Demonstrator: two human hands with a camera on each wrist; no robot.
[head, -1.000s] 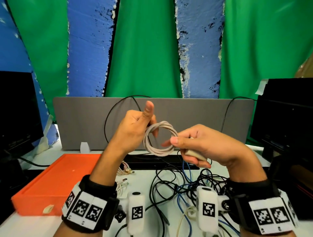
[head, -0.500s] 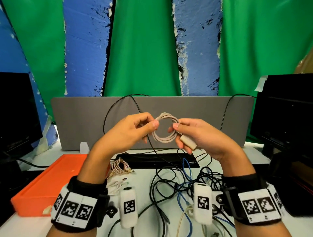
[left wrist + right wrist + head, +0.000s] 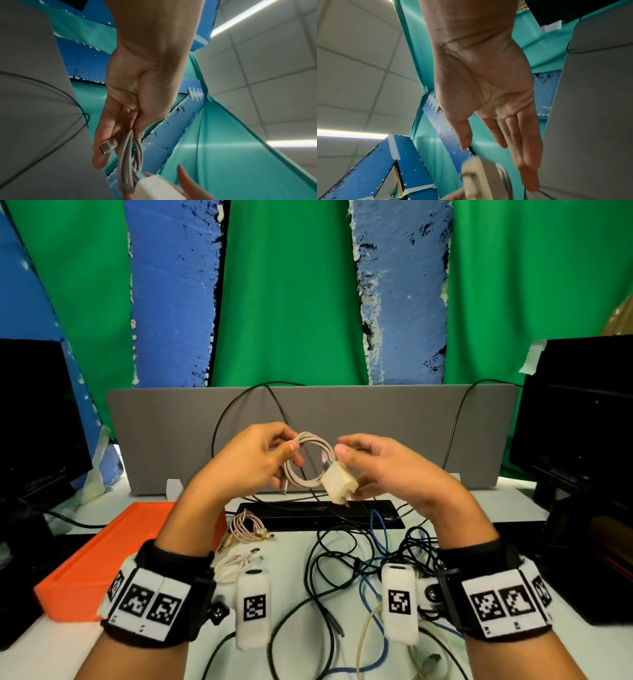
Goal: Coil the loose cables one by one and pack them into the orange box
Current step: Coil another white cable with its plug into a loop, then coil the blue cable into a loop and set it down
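My left hand (image 3: 291, 451) holds a coiled beige cable (image 3: 310, 465) up in the air above the desk, pinching the loops between thumb and fingers. The cable's white charger plug (image 3: 339, 482) hangs at the coil's lower right. My right hand (image 3: 356, 470) is right beside the plug with its fingers straight and spread, gripping nothing. In the left wrist view the left hand (image 3: 123, 135) pinches the coil (image 3: 130, 155), and a metal connector (image 3: 109, 146) lies on its fingers. In the right wrist view the right hand (image 3: 498, 135) is open above the blurred plug (image 3: 476, 175). The orange box (image 3: 102, 559) lies at the left.
A tangle of black, blue and cream loose cables (image 3: 359, 563) covers the desk below my hands. A coiled gold braided cable (image 3: 246, 529) and a small white cable (image 3: 236, 563) lie next to the box. A grey panel (image 3: 171, 440) stands behind, black monitors (image 3: 582, 422) at both sides.
My right hand has let go of the charger plug and spread its fingers. The plug now hangs from the coil, which my left hand still pinches.
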